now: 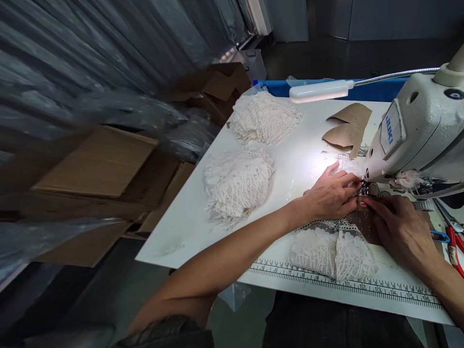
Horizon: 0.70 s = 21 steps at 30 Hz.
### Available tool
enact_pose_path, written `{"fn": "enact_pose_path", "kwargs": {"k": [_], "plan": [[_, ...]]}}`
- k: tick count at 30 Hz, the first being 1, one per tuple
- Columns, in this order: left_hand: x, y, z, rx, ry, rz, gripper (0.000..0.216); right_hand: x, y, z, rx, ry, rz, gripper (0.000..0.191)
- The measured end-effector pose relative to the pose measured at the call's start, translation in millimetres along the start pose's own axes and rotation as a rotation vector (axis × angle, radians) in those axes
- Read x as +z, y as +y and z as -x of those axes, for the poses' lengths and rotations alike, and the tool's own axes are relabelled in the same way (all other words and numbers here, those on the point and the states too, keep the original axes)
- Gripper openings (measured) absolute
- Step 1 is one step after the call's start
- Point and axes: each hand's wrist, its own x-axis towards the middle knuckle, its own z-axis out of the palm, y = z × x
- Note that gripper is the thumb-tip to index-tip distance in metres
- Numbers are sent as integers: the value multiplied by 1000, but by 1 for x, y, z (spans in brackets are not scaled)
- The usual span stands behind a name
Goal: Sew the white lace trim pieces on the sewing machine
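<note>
A white lace piece [335, 251] lies at the sewing machine [416, 130], partly hidden under my hands. My left hand [335, 191] rests on the lace just left of the presser foot [364, 188], fingers bent together and pressing on its edge. From the right, my right hand [402, 222] reaches in, with its index finger stretched close to the presser foot. Its fingertips are pinched at the lace edge; the thumb is mostly hidden. Beneath my hands shows a brown surface [366, 224] with a small red mark.
Two heaps of white lace, the far heap [266, 118] and the near heap [239, 183], lie on the left of the white table [174, 241]. Behind the needle is brown paper [350, 125]. A lamp [321, 91] hangs above. Red-handled pliers [453, 246] lie right; cardboard boxes [97, 162] stand left.
</note>
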Motion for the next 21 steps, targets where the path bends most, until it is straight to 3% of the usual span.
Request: {"fn": "enact_pose_path", "kwargs": {"k": [3, 6, 11, 14, 18, 21], "plan": [[-6, 8, -1, -137, 10, -108, 38, 1, 6, 5, 0, -35, -52, 35], [-8, 9, -5, -285, -66, -163, 41, 3, 12, 10, 42, -50, -138, 36], [3, -20, -16, -145, -200, -39, 39, -7, 19, 11, 106, -102, -162, 38], [4, -31, -18, -116, -125, -24, 38, -23, 23, 16, 59, -68, -113, 39], [-19, -12, 0, -111, 55, -4, 34, -35, 37, 40, 34, -34, -162, 33], [-46, 21, 30, 34, -7, 39, 30, -32, 52, 63, 11, 1, -136, 32]]}}
